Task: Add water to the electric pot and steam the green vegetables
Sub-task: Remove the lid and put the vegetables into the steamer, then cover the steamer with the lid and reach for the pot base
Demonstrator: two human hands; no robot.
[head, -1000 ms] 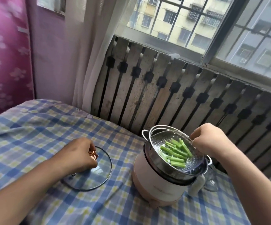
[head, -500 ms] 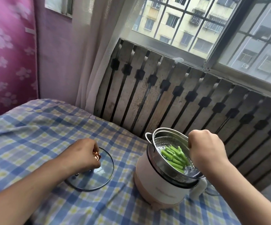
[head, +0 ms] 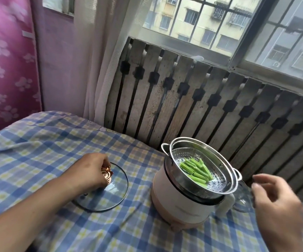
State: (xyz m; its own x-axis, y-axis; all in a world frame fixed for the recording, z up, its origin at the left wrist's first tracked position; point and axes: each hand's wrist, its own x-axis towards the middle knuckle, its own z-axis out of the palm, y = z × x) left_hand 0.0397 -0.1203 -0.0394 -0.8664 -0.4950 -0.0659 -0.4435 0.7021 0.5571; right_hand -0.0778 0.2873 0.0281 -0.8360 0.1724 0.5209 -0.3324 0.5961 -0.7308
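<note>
Now the left hand (head: 90, 171) grips the copper knob (head: 106, 176) of the glass lid (head: 101, 190), flat on the counter (head: 38, 142). Right hand (head: 277, 200) open, empty, just right of the pot (head: 183, 202). Veg (head: 196, 170) sits in the steamer basket (head: 217, 160) on top.

A home: checked tablecloth (head: 47, 142), curtain (head: 99, 60) (apartment blocks outside).

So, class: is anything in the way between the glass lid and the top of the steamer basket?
Nothing visible: bare tablecloth separates the glass lid from the pot, and the steamer basket stands open above.
</note>
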